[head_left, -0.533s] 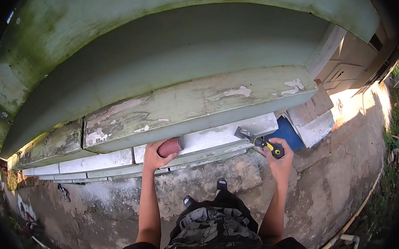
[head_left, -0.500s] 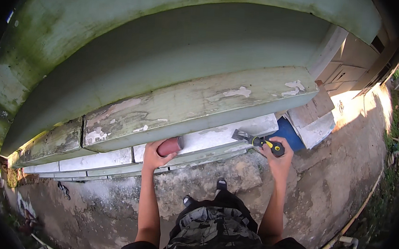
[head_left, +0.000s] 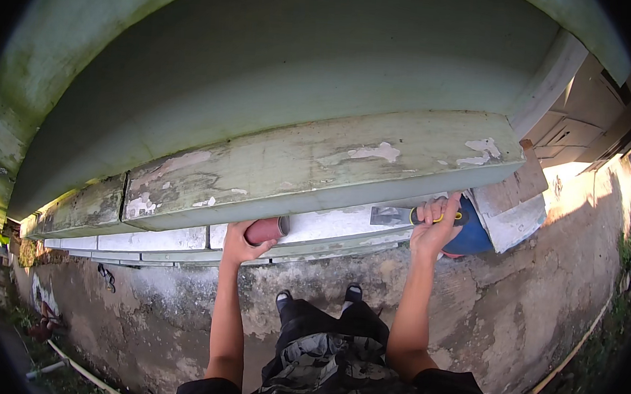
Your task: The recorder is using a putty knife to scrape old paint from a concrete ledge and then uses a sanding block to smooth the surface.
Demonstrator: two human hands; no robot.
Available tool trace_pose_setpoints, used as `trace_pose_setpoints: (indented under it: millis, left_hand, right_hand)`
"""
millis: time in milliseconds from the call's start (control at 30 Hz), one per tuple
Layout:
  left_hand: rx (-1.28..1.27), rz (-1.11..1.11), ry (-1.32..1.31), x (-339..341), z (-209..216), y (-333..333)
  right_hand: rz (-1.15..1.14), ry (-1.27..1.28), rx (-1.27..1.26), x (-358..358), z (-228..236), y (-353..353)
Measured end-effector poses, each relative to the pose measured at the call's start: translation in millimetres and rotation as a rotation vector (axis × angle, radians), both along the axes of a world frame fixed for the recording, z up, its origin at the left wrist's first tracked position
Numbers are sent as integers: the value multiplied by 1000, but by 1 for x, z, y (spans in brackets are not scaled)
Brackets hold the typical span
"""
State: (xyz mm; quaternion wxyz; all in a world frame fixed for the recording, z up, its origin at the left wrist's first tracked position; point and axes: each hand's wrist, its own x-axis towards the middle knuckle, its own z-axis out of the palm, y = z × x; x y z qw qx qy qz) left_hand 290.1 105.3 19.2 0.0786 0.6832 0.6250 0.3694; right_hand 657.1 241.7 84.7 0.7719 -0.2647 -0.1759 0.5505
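A reddish-brown roll of sandpaper [head_left: 267, 229] is gripped by my left hand [head_left: 237, 244], its open end facing right. My right hand [head_left: 433, 226] is closed round the black and yellow handle of a putty knife [head_left: 389, 216], whose flat metal blade points left over the white ledge [head_left: 328, 220]. Above both hands runs a pale green ledge [head_left: 310, 169] with stained, peeling paint. The roll sits close below its front edge. Whether the blade touches the white surface I cannot tell.
A blue rounded thing [head_left: 472, 236] stands just right of my right hand, beside leaning pale boards [head_left: 517, 217]. Green wall [head_left: 303, 57] rises behind the ledge. Worn concrete ground [head_left: 498, 305] lies under my feet, with a pipe [head_left: 575, 354] along the right.
My right hand has moved up toward the white ledge with its fingers now over the putty knife's handle; the blade lies more level. My left hand keeps the sandpaper. The view has shifted slightly.
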Motion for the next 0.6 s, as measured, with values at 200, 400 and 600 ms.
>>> trace_pose_setpoints:
  millis: [200, 400, 600]
  left_hand:
    - [-87, -3, -66, 14, 15, 4]
    - [-102, -16, -58, 6, 10, 0]
    - [-62, -2, -46, 4, 8, -1]
  right_hand:
    - [-181, 48, -131, -51, -36, 23]
    - [-201, -70, 9, -34, -5, 14]
    - [-144, -63, -73, -14, -13, 27]
